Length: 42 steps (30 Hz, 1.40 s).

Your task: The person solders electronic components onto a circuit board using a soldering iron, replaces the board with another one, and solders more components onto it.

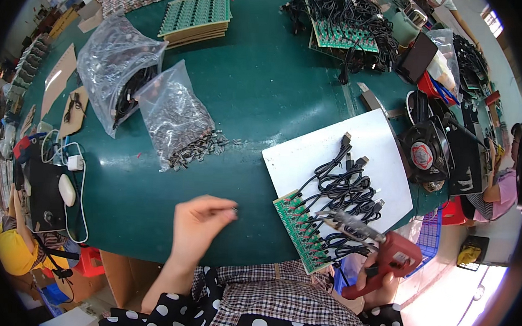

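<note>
My right hand (377,282) grips a red soldering gun (399,256). Its metal tip points left, over the black cables beside a green circuit board panel (302,231). Several coiled black USB cables (343,188) run from the panel onto a white sheet (294,156), their plugs pointing away from me. To the left of the panel, my left hand (197,223) is raised over the green table, thumb and fingers pinched together. A tiny dark bit shows at the fingertips, too small to name. Beyond that hand, small metal connectors (198,151) spill from a clear plastic bag (172,105).
A second clear bag (116,61) lies at the left, near a white computer mouse (66,190). Stacked green panels (197,15) sit at the back; black cables (363,18) pile over panels at the far right. A small fan (429,154) stands at the right edge. People sit nearby.
</note>
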### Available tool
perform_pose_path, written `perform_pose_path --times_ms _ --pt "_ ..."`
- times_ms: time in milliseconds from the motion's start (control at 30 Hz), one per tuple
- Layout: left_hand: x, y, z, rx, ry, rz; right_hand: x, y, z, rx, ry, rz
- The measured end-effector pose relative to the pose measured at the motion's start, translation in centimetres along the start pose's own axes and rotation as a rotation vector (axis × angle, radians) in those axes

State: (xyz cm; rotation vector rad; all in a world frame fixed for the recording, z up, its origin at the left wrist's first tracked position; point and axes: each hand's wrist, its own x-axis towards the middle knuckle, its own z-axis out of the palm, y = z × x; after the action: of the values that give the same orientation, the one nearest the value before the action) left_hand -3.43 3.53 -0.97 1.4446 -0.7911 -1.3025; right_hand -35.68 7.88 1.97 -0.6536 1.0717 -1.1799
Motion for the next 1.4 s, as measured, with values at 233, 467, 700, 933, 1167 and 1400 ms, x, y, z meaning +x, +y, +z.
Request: perform_pose_path --times_ms 233,467,700,933,1167,1400 --pt "0.7 0.3 4.5 -0.189 -0.140 -0.104 -1.6 2.1 0.0 -0.193 -0.171 0.076" --pt "1.3 0.0 5.1 -0.128 -0.223 -0.088 -0.3 2.1 2.5 -0.187 -0.114 0.136" --pt "1.3 -0.3 5.1 -0.136 -0.236 -0.112 -0.7 2.5 0.6 -0.296 -0.230 0.185" --pt "1.2 -0.4 5.1 -0.144 -0.246 -0.093 -0.7 2.2 0.0 -0.306 -0.246 0.297" --pt "1.2 -0.5 5.2 -0.156 -0.238 -0.070 -1.2 3.0 0.0 -0.237 -0.156 0.264" --pt "1.3 -0.3 5.2 -0.158 -0.243 -0.090 -1.3 3.5 -1.3 -0.426 -0.269 0.170"
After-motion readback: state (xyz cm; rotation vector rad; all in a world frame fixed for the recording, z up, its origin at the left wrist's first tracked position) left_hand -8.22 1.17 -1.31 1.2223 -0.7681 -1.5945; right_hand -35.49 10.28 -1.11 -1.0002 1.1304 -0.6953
